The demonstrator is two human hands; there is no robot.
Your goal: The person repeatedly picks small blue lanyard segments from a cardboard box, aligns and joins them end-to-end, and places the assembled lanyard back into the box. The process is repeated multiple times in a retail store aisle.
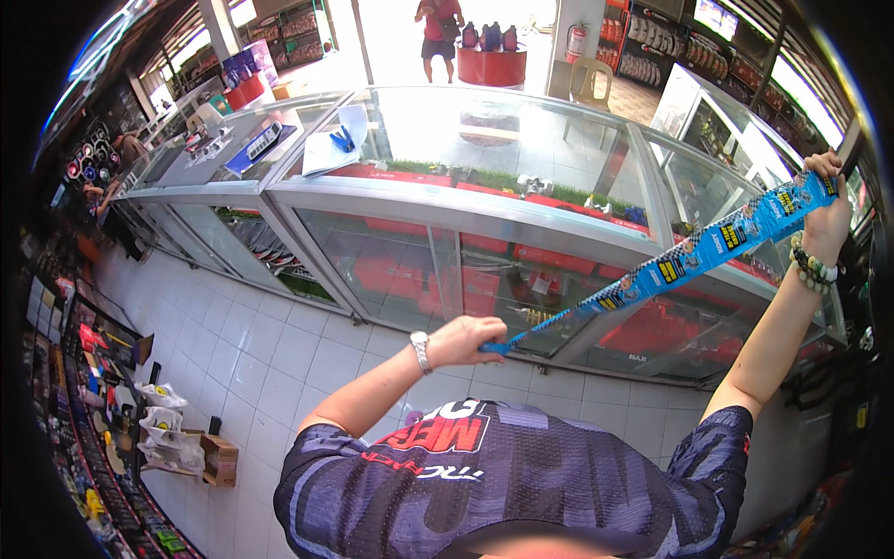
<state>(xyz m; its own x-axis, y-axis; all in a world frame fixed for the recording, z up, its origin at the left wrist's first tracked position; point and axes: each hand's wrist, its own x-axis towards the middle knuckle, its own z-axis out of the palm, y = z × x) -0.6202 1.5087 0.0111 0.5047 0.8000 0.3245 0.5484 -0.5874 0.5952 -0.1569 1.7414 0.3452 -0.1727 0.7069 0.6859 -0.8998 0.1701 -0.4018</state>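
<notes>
A long blue strip with a repeated print and checkered edge [680,264] is stretched taut on a slant in front of me. Its low end is closed in the fingers of my left hand [467,341], whose wrist wears a metal watch. Up at the far right my right hand [829,207], with bead bracelets at its wrist, grips the wide upper end. The strip looks narrow and edge-on by the left hand and shows its broad face towards the right. Whether it is ribbon or joined packets I cannot tell.
Glass display counters [391,200] run across in front, with red boxes inside. On top lie white papers [328,154] with a blue clip. Packed shelves [84,447] and a cardboard box [219,458] stand at the left. A person [440,37] stands beyond the counter, near a red drum [491,67].
</notes>
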